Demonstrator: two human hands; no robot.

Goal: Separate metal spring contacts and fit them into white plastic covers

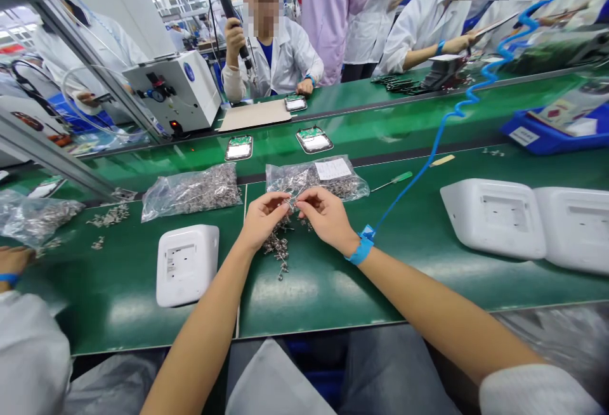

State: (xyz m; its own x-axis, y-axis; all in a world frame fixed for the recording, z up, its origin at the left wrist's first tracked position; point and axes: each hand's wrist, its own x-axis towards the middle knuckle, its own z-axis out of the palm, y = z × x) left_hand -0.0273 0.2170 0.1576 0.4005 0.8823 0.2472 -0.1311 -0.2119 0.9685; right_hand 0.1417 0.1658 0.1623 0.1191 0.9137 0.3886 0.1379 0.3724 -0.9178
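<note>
My left hand (263, 217) and my right hand (327, 213) meet over a pile of small metal parts (276, 247) on the green table. Thumb and forefinger of each hand are pinched together around small metal pieces, too tiny to make out exactly. A blue wrist strap (361, 247) with a coiled blue cord circles my right wrist. Just behind my fingers lies a clear plastic bag (352, 185) full of similar metal parts, with a white paper label on it. To the left of my left forearm rests a white plastic housing (187, 265).
Two more white housings (497, 218) lie at the right. Another bag of parts (195, 191) is at the left, and a green-handled screwdriver (402, 177) lies behind. The conveyor carries circuit-board units (314, 139). A blue bin (547, 132) stands far right; a co-worker's hand (14, 259) is far left.
</note>
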